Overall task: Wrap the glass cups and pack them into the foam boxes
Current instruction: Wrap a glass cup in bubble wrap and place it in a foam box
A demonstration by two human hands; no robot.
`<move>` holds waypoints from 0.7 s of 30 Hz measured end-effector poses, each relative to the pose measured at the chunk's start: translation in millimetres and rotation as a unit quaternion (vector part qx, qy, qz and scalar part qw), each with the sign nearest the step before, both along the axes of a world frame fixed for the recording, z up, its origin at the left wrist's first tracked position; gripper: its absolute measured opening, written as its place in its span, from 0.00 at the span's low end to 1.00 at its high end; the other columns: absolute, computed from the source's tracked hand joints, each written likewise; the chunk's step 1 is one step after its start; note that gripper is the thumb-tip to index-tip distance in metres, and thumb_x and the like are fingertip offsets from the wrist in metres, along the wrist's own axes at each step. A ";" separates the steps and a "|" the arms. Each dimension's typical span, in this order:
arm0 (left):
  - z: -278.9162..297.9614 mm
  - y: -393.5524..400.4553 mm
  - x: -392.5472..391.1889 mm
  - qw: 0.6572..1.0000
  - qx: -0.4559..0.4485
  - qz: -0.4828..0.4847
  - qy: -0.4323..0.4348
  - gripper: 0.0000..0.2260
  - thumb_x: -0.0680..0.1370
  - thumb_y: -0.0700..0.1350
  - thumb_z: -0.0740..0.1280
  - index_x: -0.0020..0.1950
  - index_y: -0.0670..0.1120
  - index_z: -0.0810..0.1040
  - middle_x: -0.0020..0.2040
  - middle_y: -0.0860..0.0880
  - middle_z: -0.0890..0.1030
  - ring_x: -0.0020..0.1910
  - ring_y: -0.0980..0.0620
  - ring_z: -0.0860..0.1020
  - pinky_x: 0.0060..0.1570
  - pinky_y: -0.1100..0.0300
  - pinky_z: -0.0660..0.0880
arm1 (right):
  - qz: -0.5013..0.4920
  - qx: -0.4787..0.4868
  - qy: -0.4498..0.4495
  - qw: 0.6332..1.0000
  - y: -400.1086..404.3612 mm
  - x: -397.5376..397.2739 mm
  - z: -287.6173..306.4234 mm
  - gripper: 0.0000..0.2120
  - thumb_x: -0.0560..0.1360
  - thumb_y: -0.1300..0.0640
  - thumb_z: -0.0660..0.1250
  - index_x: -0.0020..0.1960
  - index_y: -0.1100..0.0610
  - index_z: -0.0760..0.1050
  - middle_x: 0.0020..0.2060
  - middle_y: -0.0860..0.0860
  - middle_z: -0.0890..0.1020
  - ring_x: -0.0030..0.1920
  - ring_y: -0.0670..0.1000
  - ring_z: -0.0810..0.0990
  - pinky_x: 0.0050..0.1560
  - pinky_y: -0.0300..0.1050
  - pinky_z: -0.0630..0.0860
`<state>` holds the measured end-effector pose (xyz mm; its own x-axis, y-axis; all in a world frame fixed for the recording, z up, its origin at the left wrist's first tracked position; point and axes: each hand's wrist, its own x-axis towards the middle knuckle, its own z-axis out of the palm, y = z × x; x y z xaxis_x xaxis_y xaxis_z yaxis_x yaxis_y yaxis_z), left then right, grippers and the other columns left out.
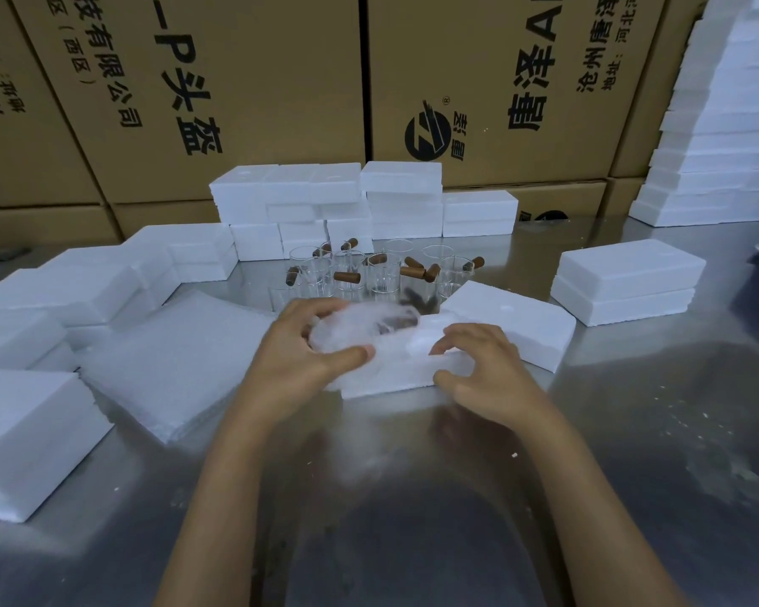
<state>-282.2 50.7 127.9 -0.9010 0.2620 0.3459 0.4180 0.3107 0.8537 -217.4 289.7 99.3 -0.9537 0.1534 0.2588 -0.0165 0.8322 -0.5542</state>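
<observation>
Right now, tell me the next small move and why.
Probably press the wrapped cup down into the open foam box. The left hand grips it just above the box, and the right hand steadies the box's edge.

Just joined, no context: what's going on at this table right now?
A person is packing glass cups at a steel table. The left hand grips a cup bundled in translucent white wrap, holding it over an open white foam box, while the right hand steadies the box's near edge. Unwrapped clear glass cups with brown wooden handles stand behind. A pile of white wrap sheets lies to the left, and closed white foam boxes sit around.
</observation>
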 end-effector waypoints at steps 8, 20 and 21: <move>-22.0 21.4 -7.1 0.999 0.015 0.036 0.028 0.25 0.67 0.52 0.81 0.61 0.63 0.77 0.57 0.69 0.72 0.58 0.64 0.74 0.52 0.71 0.69 | 0.036 -0.025 -0.007 0.999 -13.7 0.6 1.8 0.04 0.69 0.50 0.71 0.42 0.46 0.78 0.55 0.37 0.74 0.59 0.42 0.64 0.58 0.40 0.57; -33.1 22.3 -10.6 0.994 -0.081 0.042 0.063 0.30 0.70 0.50 0.80 0.71 0.55 0.76 0.59 0.60 0.69 0.64 0.60 0.68 0.66 0.64 0.66 | 0.043 -0.080 -0.028 0.995 -12.6 -1.2 -0.9 0.04 0.67 0.48 0.70 0.41 0.44 0.78 0.52 0.35 0.76 0.57 0.41 0.70 0.51 0.33 0.64; -33.7 22.6 -10.2 0.994 -0.085 0.039 0.055 0.30 0.69 0.50 0.80 0.70 0.54 0.76 0.59 0.60 0.70 0.64 0.60 0.69 0.66 0.64 0.66 | 0.042 -0.085 -0.030 0.995 -13.0 -1.1 -0.7 0.04 0.67 0.47 0.70 0.41 0.44 0.78 0.51 0.35 0.77 0.57 0.41 0.71 0.51 0.33 0.64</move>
